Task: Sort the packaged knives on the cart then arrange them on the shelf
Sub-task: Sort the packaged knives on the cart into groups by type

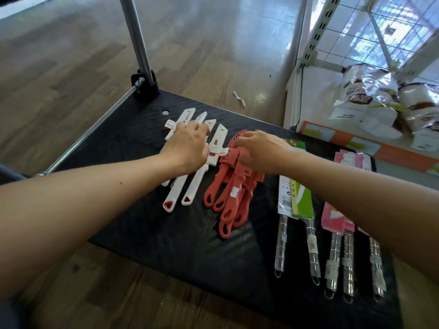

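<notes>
Packaged knives lie sorted in groups on the black cart (pixel 133 138). Several white knives (pixel 197 184) lie at the left, and my left hand (pixel 187 146) rests on top of them with fingers curled over their sheaths. A pile of red knives (pixel 228 200) sits in the middle, and my right hand (pixel 261 150) lies over their sheath ends, fingers bent down onto them. To the right lie steel-handled knives in green sleeves (pixel 300 200) and in pink sleeves (pixel 337 219). What my fingers hold is hidden under both hands.
The cart's metal handle post (pixel 136 41) rises at the back left. A white shelf unit (pixel 308 51) with wire grid stands at the right, with bagged goods (pixel 370 91) on its bottom board. Wood floor surrounds the cart.
</notes>
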Tool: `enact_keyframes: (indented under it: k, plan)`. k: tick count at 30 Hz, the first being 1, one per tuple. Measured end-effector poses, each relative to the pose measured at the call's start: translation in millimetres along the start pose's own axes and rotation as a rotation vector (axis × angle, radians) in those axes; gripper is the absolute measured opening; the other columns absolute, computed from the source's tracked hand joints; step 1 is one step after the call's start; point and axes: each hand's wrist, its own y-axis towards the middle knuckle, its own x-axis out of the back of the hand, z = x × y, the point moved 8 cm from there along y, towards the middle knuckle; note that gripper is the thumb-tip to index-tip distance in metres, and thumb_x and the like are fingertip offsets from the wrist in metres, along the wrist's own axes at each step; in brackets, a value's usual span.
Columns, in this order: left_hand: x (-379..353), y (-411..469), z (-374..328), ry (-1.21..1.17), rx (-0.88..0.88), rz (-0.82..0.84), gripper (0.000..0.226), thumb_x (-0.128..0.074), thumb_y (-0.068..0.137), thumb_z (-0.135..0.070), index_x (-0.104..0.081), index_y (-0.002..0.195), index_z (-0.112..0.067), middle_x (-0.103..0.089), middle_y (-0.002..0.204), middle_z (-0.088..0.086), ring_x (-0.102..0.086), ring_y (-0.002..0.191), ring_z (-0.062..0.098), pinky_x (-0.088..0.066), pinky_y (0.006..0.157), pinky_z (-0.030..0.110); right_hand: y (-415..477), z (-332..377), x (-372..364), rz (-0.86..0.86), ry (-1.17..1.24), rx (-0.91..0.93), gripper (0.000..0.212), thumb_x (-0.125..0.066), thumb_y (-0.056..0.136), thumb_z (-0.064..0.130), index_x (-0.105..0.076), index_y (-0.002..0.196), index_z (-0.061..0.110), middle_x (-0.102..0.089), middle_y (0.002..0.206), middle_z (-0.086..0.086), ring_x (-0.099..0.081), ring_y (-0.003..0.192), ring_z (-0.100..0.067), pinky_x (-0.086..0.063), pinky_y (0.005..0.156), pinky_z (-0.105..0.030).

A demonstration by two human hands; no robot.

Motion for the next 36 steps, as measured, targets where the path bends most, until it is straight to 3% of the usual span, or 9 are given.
enact_keyframes:
  k: [11, 17, 21, 24, 28, 31, 36]
  plan:
    - [-31, -3, -124, -0.075, -0.215, 0.093, 0.028, -0.045, 0.09, -0.019, -0.051, 0.114, -0.006, -0.056, 0.118, 0.016, -0.05, 0.113, 0.033, -0.041, 0.098, 0.043, -114, -110, 1, 0.123, 0.052, -0.31, 0.033, -0.052, 0.091, 0.028, -0.058, 0.122, 0.017, -0.061, 0.119, -0.009, -0.054, 0.113, -0.028, -0.045, 0.093, -0.035]
    - [-74, -26, -189, -0.103, -0.232, 0.332, 0.032, -0.046, 0.091, -0.023, -0.061, 0.109, -0.002, -0.063, 0.113, 0.018, -0.058, 0.105, 0.034, -0.049, 0.089, 0.037, -170, -154, 2, 0.162, 0.17, -0.548, 0.033, -0.053, 0.092, 0.029, -0.061, 0.119, 0.012, -0.062, 0.122, -0.007, -0.056, 0.113, -0.024, -0.045, 0.097, -0.034]
    - [-104, -38, -217, -0.053, -0.248, 0.498, 0.039, -0.046, 0.093, -0.032, -0.065, 0.087, 0.002, -0.065, 0.088, 0.016, -0.06, 0.091, 0.031, -0.049, 0.074, 0.033, -196, -177, -27, 0.133, 0.289, -0.74, 0.033, -0.055, 0.089, 0.026, -0.064, 0.11, 0.003, -0.066, 0.111, -0.01, -0.063, 0.102, -0.024, -0.052, 0.085, -0.032]
    - [-117, -41, -228, -0.06, -0.215, 0.556, 0.042, -0.046, 0.093, -0.039, -0.049, 0.062, -0.011, -0.051, 0.063, 0.002, -0.052, 0.065, 0.018, -0.038, 0.05, 0.023, -210, -188, -48, 0.14, 0.416, -0.84, 0.018, -0.058, 0.088, 0.024, -0.061, 0.086, 0.006, -0.06, 0.082, -0.003, -0.061, 0.07, -0.015, -0.049, 0.057, -0.021]
    - [-138, -43, -235, -0.122, -0.127, 0.629, 0.037, -0.052, 0.092, -0.032, -0.045, 0.062, -0.012, -0.05, 0.06, 0.0, -0.049, 0.054, 0.012, -0.038, 0.047, 0.018, -222, -200, -64, 0.137, 0.537, -0.984, 0.024, -0.058, 0.09, 0.027, -0.055, 0.079, 0.006, -0.054, 0.068, -0.003, -0.055, 0.059, -0.013, -0.045, 0.05, -0.02]
    - [-148, -40, -236, -0.186, -0.063, 0.612, 0.029, -0.057, 0.089, -0.029, -0.047, 0.069, -0.011, -0.053, 0.067, 0.003, -0.058, 0.065, 0.016, -0.043, 0.05, 0.02, -230, -200, -81, 0.185, 0.6, -1.046, 0.031, -0.056, 0.091, 0.029, -0.049, 0.069, 0.009, -0.052, 0.066, -0.004, -0.054, 0.057, -0.014, -0.044, 0.05, -0.02]
    - [-151, -36, -236, -0.294, 0.031, 0.59, 0.02, -0.06, 0.088, -0.026, -0.055, 0.088, -0.007, -0.056, 0.073, 0.003, -0.059, 0.064, 0.014, -0.044, 0.05, 0.02, -232, -205, -95, 0.101, 0.733, -1.097, 0.024, -0.06, 0.089, 0.029, -0.058, 0.093, 0.006, -0.057, 0.073, -0.005, -0.059, 0.069, -0.016, -0.051, 0.062, -0.024]
